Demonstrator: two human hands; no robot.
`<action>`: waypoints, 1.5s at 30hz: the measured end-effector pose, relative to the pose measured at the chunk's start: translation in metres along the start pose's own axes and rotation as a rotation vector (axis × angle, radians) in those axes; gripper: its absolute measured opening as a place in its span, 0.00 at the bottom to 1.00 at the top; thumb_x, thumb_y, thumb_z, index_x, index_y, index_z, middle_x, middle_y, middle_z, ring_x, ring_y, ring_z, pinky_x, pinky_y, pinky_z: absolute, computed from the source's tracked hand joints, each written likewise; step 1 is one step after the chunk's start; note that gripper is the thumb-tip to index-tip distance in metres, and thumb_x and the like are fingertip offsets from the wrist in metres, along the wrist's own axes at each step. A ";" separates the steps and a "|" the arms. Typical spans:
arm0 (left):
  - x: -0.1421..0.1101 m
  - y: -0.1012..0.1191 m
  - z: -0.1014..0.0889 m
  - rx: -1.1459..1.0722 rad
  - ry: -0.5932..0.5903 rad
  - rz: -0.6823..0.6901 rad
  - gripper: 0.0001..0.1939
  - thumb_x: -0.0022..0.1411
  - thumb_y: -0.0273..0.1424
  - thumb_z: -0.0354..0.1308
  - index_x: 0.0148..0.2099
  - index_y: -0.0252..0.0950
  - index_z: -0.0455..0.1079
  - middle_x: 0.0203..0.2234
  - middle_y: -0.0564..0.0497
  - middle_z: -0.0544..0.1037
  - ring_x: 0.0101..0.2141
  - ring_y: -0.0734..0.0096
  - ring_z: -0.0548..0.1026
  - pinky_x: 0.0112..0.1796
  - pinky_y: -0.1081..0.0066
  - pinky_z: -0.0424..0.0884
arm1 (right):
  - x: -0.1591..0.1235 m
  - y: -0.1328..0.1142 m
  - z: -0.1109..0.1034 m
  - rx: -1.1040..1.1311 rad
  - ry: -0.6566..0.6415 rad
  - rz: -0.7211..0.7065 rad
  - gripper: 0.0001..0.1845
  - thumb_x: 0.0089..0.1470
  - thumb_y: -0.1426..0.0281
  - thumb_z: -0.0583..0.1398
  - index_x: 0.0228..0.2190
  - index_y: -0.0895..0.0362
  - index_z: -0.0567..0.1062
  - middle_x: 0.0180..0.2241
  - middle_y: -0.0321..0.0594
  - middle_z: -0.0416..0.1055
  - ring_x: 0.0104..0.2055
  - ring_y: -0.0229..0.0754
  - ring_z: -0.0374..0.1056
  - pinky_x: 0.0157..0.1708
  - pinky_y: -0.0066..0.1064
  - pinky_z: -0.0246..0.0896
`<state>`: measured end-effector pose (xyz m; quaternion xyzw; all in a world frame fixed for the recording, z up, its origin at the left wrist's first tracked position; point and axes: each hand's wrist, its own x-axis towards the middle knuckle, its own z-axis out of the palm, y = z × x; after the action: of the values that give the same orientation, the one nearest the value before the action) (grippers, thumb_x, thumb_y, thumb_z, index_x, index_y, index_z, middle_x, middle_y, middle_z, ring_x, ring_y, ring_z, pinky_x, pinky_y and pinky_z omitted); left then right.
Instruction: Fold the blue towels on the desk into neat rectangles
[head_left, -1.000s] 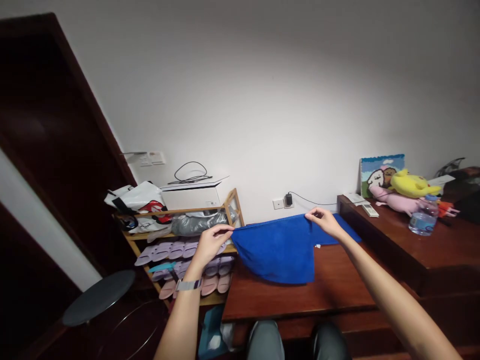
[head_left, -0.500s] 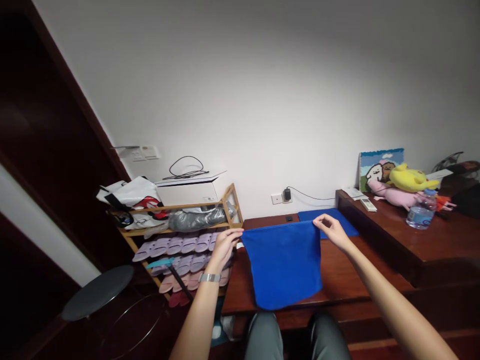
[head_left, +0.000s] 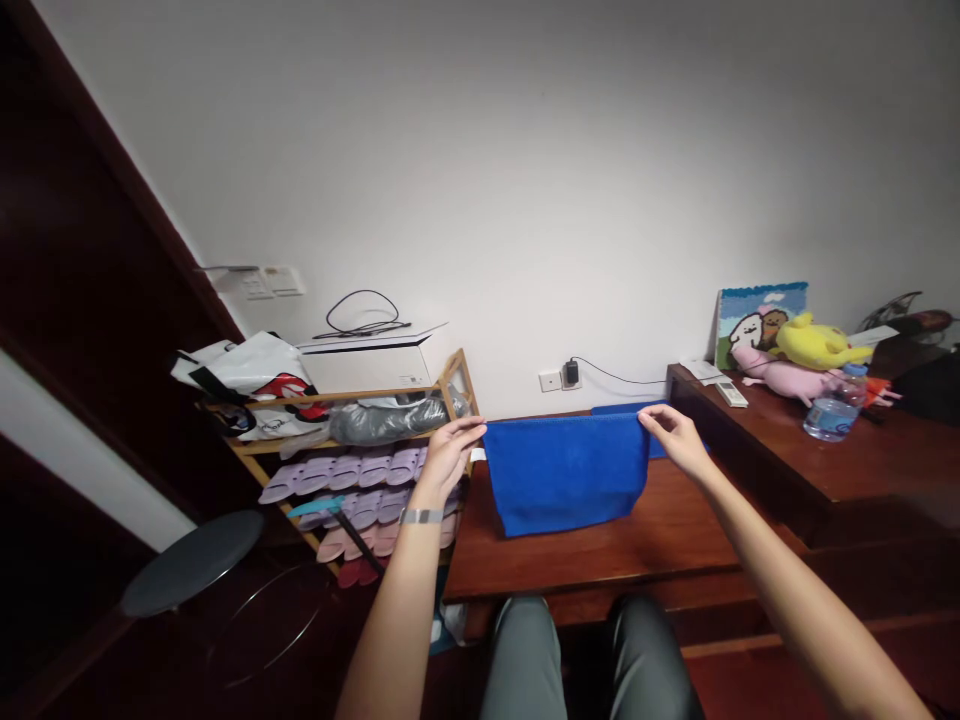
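A blue cloth (head_left: 566,475) hangs stretched between my two hands above a low dark wooden table (head_left: 600,555). My left hand (head_left: 448,455) pinches its upper left corner and my right hand (head_left: 675,436) pinches its upper right corner. The cloth's lower edge reaches down to the table top. A second blue cloth (head_left: 634,410) lies flat on the table behind it, mostly hidden. My knees in grey trousers (head_left: 585,655) show below the table's near edge.
A wooden rack (head_left: 360,455) of slippers, bags and a white box stands at left, a round black stool (head_left: 191,560) nearer. A higher wooden bench (head_left: 825,465) at right carries plush toys (head_left: 802,360), a water bottle (head_left: 829,412) and a remote. Wall socket with charger behind.
The cloth, first held with a side fold, hung full length over the table's near edge half a second ago; now both hands have moved it away and its lower part rests on the table.
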<state>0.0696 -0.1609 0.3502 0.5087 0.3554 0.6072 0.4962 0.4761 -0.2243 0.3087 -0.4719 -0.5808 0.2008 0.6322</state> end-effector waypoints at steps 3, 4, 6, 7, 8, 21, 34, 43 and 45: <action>0.006 -0.012 0.002 -0.013 0.023 -0.010 0.22 0.36 0.36 0.81 0.35 0.34 0.81 0.28 0.49 0.84 0.31 0.67 0.80 0.37 0.68 0.76 | 0.002 0.014 0.008 -0.012 0.006 0.010 0.28 0.52 0.42 0.66 0.34 0.54 0.80 0.36 0.43 0.80 0.39 0.47 0.73 0.41 0.38 0.70; 0.006 -0.016 0.001 -0.019 0.023 -0.006 0.22 0.36 0.36 0.81 0.36 0.34 0.81 0.29 0.48 0.84 0.32 0.67 0.81 0.38 0.68 0.76 | 0.001 0.017 0.009 -0.018 0.008 0.012 0.28 0.52 0.42 0.66 0.35 0.54 0.81 0.36 0.43 0.80 0.39 0.47 0.74 0.41 0.38 0.70; 0.003 -0.022 -0.002 -0.023 0.017 0.001 0.22 0.37 0.35 0.80 0.36 0.34 0.81 0.30 0.48 0.84 0.33 0.67 0.81 0.39 0.67 0.76 | -0.002 0.022 0.009 -0.028 0.013 0.013 0.27 0.53 0.42 0.66 0.35 0.54 0.81 0.36 0.43 0.80 0.38 0.46 0.73 0.40 0.38 0.70; 0.001 -0.024 -0.004 -0.025 0.015 0.003 0.22 0.37 0.35 0.80 0.36 0.34 0.81 0.30 0.48 0.84 0.33 0.67 0.81 0.39 0.67 0.77 | -0.004 0.023 0.008 -0.030 0.014 0.012 0.27 0.53 0.42 0.66 0.36 0.54 0.81 0.36 0.43 0.80 0.38 0.46 0.73 0.40 0.37 0.70; -0.001 -0.025 -0.005 -0.026 0.014 0.006 0.21 0.37 0.35 0.80 0.36 0.34 0.81 0.30 0.48 0.84 0.33 0.66 0.81 0.40 0.67 0.77 | -0.006 0.023 0.007 -0.031 0.014 0.009 0.27 0.53 0.42 0.66 0.36 0.54 0.81 0.36 0.42 0.80 0.38 0.46 0.73 0.40 0.37 0.70; -0.059 0.020 -0.002 0.111 0.034 0.151 0.15 0.42 0.37 0.78 0.31 0.37 0.81 0.34 0.47 0.84 0.36 0.61 0.81 0.38 0.65 0.78 | -0.046 -0.037 -0.025 -0.080 0.063 -0.082 0.18 0.55 0.49 0.68 0.33 0.51 0.81 0.35 0.40 0.79 0.37 0.46 0.74 0.38 0.36 0.72; 0.029 -0.115 -0.038 0.311 0.084 0.081 0.17 0.50 0.42 0.73 0.37 0.35 0.81 0.34 0.45 0.85 0.38 0.59 0.83 0.43 0.62 0.78 | 0.013 0.093 0.038 -0.192 -0.102 0.126 0.26 0.57 0.45 0.63 0.38 0.56 0.82 0.38 0.45 0.82 0.36 0.44 0.74 0.37 0.35 0.70; 0.056 -0.264 -0.039 0.802 0.069 0.131 0.13 0.68 0.35 0.56 0.47 0.39 0.81 0.59 0.42 0.78 0.64 0.53 0.70 0.66 0.50 0.61 | -0.003 0.216 0.159 -0.545 -0.075 0.338 0.29 0.65 0.58 0.49 0.54 0.64 0.77 0.58 0.60 0.74 0.62 0.56 0.67 0.64 0.48 0.57; 0.033 -0.294 -0.037 1.033 -0.121 0.218 0.18 0.72 0.34 0.50 0.54 0.40 0.79 0.63 0.44 0.74 0.66 0.57 0.67 0.67 0.52 0.61 | -0.052 0.230 0.172 -0.667 -0.167 0.317 0.33 0.67 0.59 0.46 0.61 0.64 0.72 0.65 0.57 0.67 0.69 0.54 0.59 0.69 0.46 0.51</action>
<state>0.1052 -0.0518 0.0748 0.7551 0.5239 0.3705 0.1345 0.3719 -0.0945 0.0692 -0.7179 -0.5834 0.1338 0.3554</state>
